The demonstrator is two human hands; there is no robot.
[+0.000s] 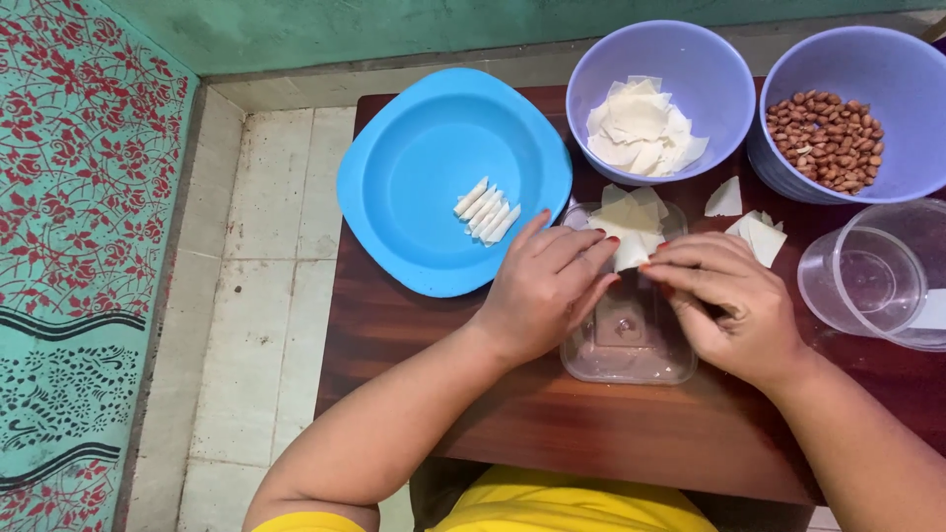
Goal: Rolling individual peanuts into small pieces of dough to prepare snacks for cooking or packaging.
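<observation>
Both hands meet over the clear rectangular container (629, 335) near the front edge of the wooden table (552, 424). Left hand (540, 294) and right hand (734, 305) pinch one small pale wrapper sheet (631, 252) between fingertips, fingers curled in, not spread. Sheet sits just above the container's far end, touching the loose stack of wrappers (631, 209) lying there.

Risks as I read them:
- Sheet looks thin; uneven pull between the two pinches could tear it or give a crooked fold.
- Hands hover right over the wrapper stack, so a knuckle could drag spare sheets off the container rim.
- Container looks to hold some residue or paste on its floor; a dropped sheet would land in it. Can't tell what the residue is.
- Right wrist is near the empty clear plastic tub (872, 281) at the table's right edge; an elbow swing could knock it off.

Around it: blue square plate (414, 207) overhanging the table's left far corner, with a row of finished white rolls (486, 209) near its centre. Lavender bowl of cut wrappers (641, 133) at the far edge, second lavender bowl of peanuts (826, 138) at the far right corner. A few stray wrapper pieces (749, 222) lie on the table between bowls and right hand.
</observation>
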